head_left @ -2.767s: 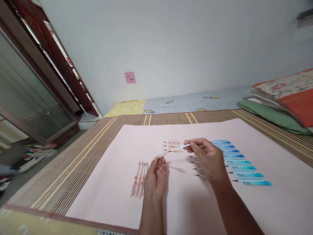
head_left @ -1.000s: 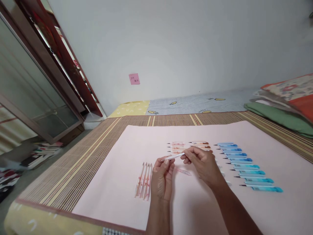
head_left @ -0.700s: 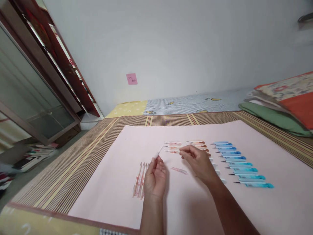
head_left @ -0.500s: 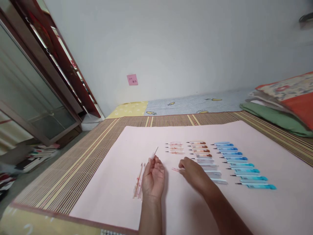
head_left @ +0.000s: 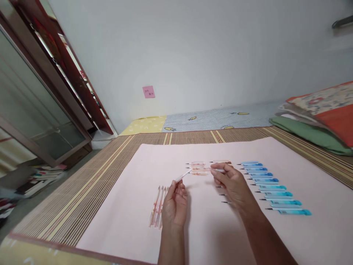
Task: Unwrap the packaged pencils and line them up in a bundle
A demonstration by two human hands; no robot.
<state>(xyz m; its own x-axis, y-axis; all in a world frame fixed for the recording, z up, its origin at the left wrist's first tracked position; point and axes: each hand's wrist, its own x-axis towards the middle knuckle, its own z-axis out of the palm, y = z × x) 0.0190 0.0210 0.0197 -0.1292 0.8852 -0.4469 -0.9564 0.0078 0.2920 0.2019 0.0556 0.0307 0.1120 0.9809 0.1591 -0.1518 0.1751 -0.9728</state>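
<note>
Pink sheet point(head_left: 132, 213): left hand point(head_left: 174, 203) pinches refill point(head_left: 182, 176), right hand point(head_left: 234, 183) pinches barrel point(head_left: 220, 170), covering pens point(head_left: 220, 162).

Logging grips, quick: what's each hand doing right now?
Left hand: closed on a thin white pen tube.
Right hand: pinching a small pen piece.

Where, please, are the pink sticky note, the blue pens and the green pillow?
pink sticky note point(head_left: 148, 91): head view, its middle.
blue pens point(head_left: 271, 187): head view, a middle pen's barrel.
green pillow point(head_left: 309, 134): head view, its upper side.
</note>
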